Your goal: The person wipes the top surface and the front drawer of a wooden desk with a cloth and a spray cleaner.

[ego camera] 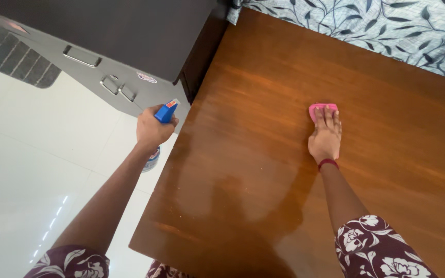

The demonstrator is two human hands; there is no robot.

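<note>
Right hand (325,138) flat, pressing pink cloth (322,109) mid glossy brown wooden tabletop (263,170). Left hand (152,129) closed around blue-triggered spray bottle (165,114) off its left edge. Wiping looks partway; near half appears damp-sheened.

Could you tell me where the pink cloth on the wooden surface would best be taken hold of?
Probably at its far edge, coming from above. The pink cloth lies flat on the wooden surface, and the right hand presses flat on its near part, so only the far strip beyond the fingertips is free. The left hand holds a spray bottle.
</note>
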